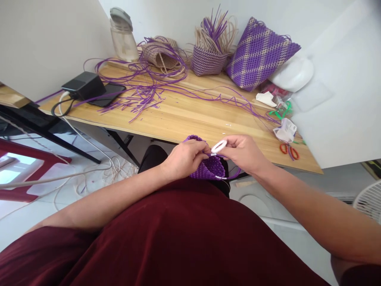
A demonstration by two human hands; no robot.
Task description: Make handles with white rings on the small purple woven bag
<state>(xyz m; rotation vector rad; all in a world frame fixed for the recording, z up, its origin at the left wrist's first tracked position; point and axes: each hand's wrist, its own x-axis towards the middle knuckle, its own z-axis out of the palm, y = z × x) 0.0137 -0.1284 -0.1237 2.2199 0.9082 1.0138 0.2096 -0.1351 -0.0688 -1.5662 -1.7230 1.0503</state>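
A small purple woven basket (208, 170) rests in my lap at the table's front edge. My left hand (184, 158) is closed in a pinch at its rim, its fingertips beside a piece of white tape around a purple strip. Between the fingers of my right hand (243, 153) is a roll of white tape (214, 149), held right above that taped spot. A purple strip handle (239, 171) loops out at the right of the basket. White tape (219, 177) also wraps its lower end. My fingers hide part of the rim.
On the wooden table (184, 117) lie purple strip offcuts (139, 101), a black power adapter (85, 85), a phone (110, 94) and orange-handled scissors (288, 151). Behind them stand a bottle (123, 39), a half-woven basket (208, 61) and a purple checked basket (258, 55).
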